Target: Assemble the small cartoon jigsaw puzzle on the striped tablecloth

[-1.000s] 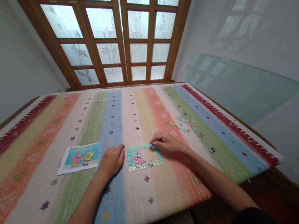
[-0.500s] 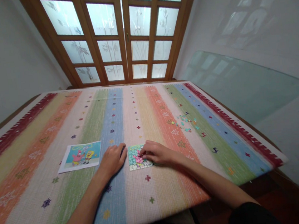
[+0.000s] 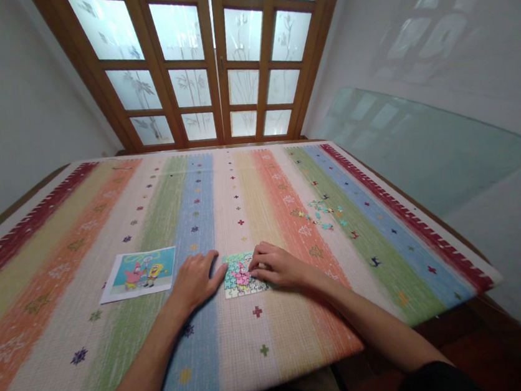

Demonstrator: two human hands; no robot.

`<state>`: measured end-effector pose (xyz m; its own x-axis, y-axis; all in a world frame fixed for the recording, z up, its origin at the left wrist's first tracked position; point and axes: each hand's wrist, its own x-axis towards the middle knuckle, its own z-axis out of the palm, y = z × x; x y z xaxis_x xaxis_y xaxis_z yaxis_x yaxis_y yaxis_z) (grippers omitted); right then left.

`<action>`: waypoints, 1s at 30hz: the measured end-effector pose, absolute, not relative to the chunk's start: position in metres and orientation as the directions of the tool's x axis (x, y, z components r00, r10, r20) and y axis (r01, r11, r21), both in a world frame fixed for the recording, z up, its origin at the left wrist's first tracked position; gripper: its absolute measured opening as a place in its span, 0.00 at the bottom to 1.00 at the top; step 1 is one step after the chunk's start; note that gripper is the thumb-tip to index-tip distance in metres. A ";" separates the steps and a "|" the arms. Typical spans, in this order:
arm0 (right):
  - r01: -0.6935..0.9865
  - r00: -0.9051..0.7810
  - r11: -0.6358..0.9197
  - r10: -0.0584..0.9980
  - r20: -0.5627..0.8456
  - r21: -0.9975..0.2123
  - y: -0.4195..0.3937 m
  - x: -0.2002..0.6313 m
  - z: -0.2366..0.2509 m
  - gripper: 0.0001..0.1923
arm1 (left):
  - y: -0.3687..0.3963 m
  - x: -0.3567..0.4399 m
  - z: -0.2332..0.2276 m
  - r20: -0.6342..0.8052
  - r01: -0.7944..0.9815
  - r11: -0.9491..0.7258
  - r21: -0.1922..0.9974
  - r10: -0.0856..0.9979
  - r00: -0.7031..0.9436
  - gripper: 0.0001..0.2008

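A partly assembled jigsaw puzzle in pink, teal and white lies flat on the striped tablecloth in front of me. My left hand rests just left of it, thumb spread away from the fingers and its tip at the puzzle's left edge. Over the puzzle's right part is my right hand, fingers drawn together in a pinch. Whatever is between those fingertips is too small and hidden to make out. That hand also covers part of the puzzle's right side.
A printed cartoon picture sheet lies left of my left hand. Several loose puzzle pieces are scattered farther off to the right. The tablecloth covers the table, and a glass-paned wooden door stands beyond it.
My right hand has shifted slightly right, uncovering more of the puzzle's pink middle. My left thumb has spread away from the fingers, toward the puzzle's edge.
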<state>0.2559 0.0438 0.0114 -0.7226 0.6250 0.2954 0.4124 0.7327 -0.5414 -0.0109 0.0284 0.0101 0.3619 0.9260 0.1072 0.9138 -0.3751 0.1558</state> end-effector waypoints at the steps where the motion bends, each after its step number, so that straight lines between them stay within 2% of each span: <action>1: 0.415 -0.722 0.730 0.627 0.292 -0.542 0.043 0.256 0.011 0.06 | 0.028 -0.010 0.011 0.102 0.916 -0.373 0.148 0.927 0.361 0.21; 4: 0.419 -0.722 0.732 0.628 0.292 -0.537 0.041 0.256 0.011 0.06 | 0.026 -0.009 0.014 0.101 0.917 -0.368 0.151 0.929 0.356 0.27; 8: 0.426 -0.724 0.736 0.626 0.290 -0.527 0.040 0.254 0.011 0.07 | 0.025 -0.008 0.017 0.108 0.916 -0.360 0.174 0.932 0.346 0.29; 30: 0.462 -0.704 0.735 0.644 0.299 -0.496 0.036 0.249 0.008 0.04 | 0.023 -0.006 0.021 0.097 0.921 -0.363 0.141 0.931 0.352 0.29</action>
<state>0.2491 0.0360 0.0076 -0.7040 0.6442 0.2990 0.4618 0.7350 -0.4964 -0.0062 0.0229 0.0210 0.3517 0.9311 0.0967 0.9211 -0.3626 0.1415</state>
